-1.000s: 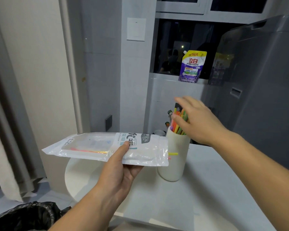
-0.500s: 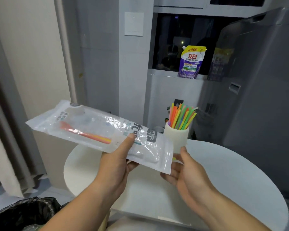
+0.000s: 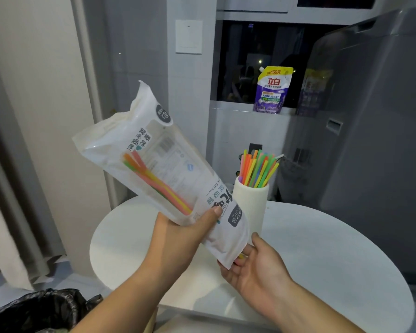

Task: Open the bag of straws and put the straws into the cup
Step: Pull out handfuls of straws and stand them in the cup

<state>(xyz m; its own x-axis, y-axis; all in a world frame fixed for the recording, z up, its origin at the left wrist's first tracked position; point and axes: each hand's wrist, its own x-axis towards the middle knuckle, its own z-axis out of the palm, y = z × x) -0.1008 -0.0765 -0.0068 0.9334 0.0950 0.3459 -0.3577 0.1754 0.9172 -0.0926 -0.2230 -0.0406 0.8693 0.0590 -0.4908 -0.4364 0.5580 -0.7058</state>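
My left hand (image 3: 178, 233) grips the clear-and-white straw bag (image 3: 154, 152) near its lower part, with the bag tilted steeply, far end up to the left. A few coloured straws (image 3: 154, 179) lie inside it, slid toward the low end. My right hand (image 3: 255, 265) is cupped palm-up under the bag's lower mouth, where a straw tip shows at the fingers. The white cup (image 3: 250, 203) stands on the round white table (image 3: 322, 255) just behind, filled with several coloured straws (image 3: 257, 168).
A black-lined bin (image 3: 39, 311) sits at the bottom left by the floor. A grey appliance (image 3: 370, 140) stands to the right behind the table. A purple detergent pouch (image 3: 273, 90) rests on the window ledge. A curtain hangs at the left.
My right hand left the cup's straws and came down under the bag's mouth. My left hand tipped the bag from level to steep, and the straws inside slid toward the low end.
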